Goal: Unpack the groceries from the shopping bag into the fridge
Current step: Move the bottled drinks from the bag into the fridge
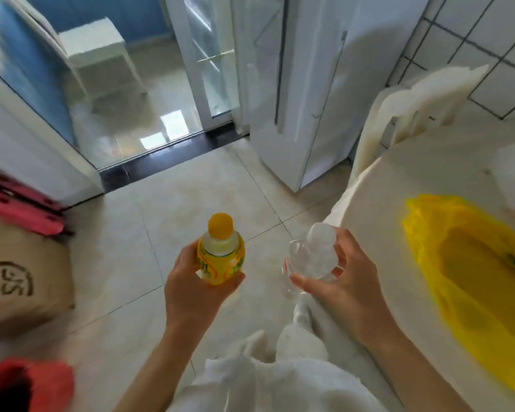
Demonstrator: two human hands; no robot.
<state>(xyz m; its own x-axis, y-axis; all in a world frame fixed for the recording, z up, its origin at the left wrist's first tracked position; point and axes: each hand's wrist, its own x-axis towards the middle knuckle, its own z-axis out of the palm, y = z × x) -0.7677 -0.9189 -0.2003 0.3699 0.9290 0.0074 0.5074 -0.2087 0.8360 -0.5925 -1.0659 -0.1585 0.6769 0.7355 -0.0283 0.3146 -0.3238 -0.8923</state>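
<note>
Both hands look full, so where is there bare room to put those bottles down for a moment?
The white table has a bare patch between its near rim and the yellow bag. The tiled floor is open between the cardboard box and the table. The left edge is crowded with the box and red things.

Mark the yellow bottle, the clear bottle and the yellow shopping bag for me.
yellow bottle (220, 260): head view, on its label.
clear bottle (312, 257): head view, on its body.
yellow shopping bag (470, 275): head view, on the plastic near its opening.
</note>
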